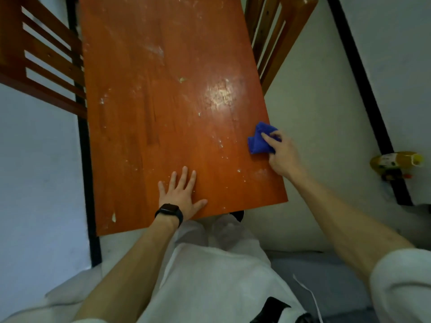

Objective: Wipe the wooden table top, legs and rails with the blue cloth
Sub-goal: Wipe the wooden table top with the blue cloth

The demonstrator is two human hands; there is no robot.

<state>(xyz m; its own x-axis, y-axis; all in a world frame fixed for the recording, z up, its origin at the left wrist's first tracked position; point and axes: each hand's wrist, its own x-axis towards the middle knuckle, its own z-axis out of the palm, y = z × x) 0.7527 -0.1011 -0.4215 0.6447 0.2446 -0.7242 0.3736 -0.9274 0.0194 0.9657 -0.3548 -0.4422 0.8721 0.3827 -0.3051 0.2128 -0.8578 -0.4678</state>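
Observation:
The orange-brown wooden table top [163,113] fills the middle of the view, scuffed with pale marks and chips. A bunched blue cloth [260,139] rests on the top close to its right edge. My right hand [281,155] grips the cloth and presses it onto the wood. My left hand [180,194] lies flat on the table near the front edge, fingers spread, a black watch on the wrist. The table's legs and rails are hidden under the top.
A wooden slatted chair [46,57] stands at the left of the table and another chair [275,31] at the far right. A yellow bottle [394,162] lies on the floor by the black skirting at right. My white clothing fills the foreground.

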